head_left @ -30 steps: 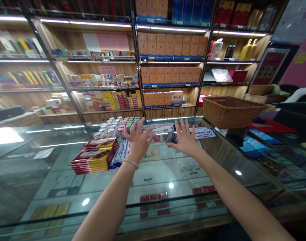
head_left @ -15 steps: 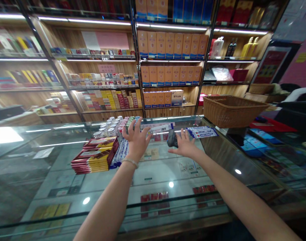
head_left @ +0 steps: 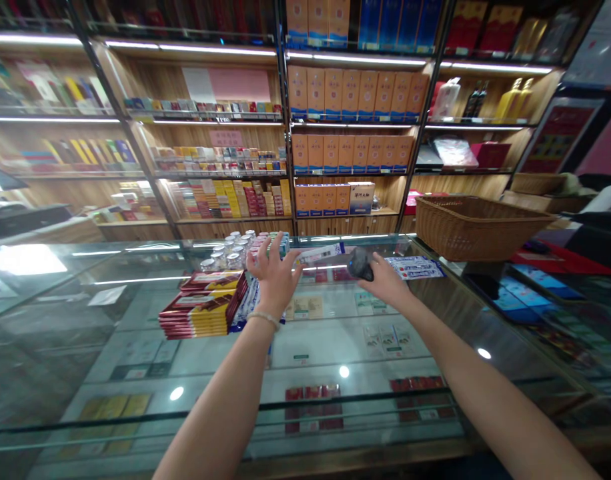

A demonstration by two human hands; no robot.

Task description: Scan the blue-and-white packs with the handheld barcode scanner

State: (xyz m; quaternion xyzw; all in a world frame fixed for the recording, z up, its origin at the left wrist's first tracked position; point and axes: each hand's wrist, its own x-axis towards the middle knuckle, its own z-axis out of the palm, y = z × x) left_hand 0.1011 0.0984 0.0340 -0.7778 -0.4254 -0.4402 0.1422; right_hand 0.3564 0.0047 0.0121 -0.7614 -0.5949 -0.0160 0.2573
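Through the head camera I observe a glass counter [head_left: 330,347], with red packs [head_left: 313,408] visible beneath the glass at 6 o'clock. At 11 o'clock, a stack of red-and-yellow packages [head_left: 203,310] lies on the counter. Adjacent, at its 3 o'clock side, are blue-and-white sticks [head_left: 246,301], partly hidden by the left hand [head_left: 273,277].

The left hand, wearing a bracelet [head_left: 264,318], is between 11 and 12 o'clock. Its thumb and forefinger pinch one end of a long white packet [head_left: 321,253]; the other fingers are spread. The packet points toward 3 o'clock, its blue end just beside a dark device [head_left: 360,265].

The right hand [head_left: 387,283], at 1 o'clock, grasps this device. Beyond it, toward 2 o'clock, lie flat blue-and-white packages [head_left: 415,267].

Lidded jars [head_left: 230,252] stand at 11 o'clock. A wicker basket [head_left: 473,233] sits between 1 and 2 o'clock. Farthest, at 12 o'clock, orange boxes [head_left: 353,153] line lit shelves [head_left: 345,125].
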